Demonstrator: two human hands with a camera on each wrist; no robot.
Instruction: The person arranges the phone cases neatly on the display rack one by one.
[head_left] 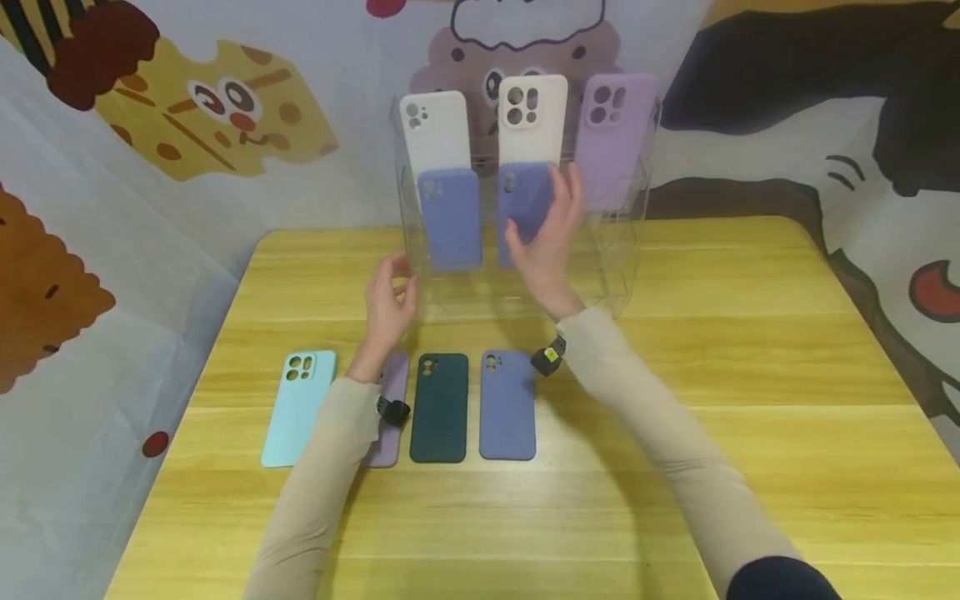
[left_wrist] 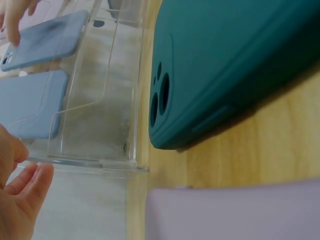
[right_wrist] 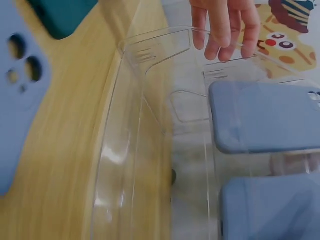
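A clear stepped rack (head_left: 636, 250) holds phone cases in two rows. In its front row stand a blue case (head_left: 452, 221) and a second blue case (head_left: 517, 196). My right hand (head_left: 547, 246) is at this second one, thumb over its left part and fingers spread by its upper right corner. At the rack's left side is my left hand (head_left: 390, 304), its fingers loosely bent; the left wrist view shows the thumb and fingertips (left_wrist: 42, 175) apart, right by the rack's side edge. Behind stand a white case (head_left: 435, 129), a cream case (head_left: 551, 125) and a lilac case (head_left: 615, 150).
On the wooden table (head_left: 750, 400), in front of the rack, lie a light turquoise case (head_left: 292, 417), a purple case (head_left: 393, 379) partly hidden by my left forearm, a dark green case (head_left: 439, 408) and a blue case (head_left: 507, 408). A cartoon-printed cloth (head_left: 360, 50) hangs behind.
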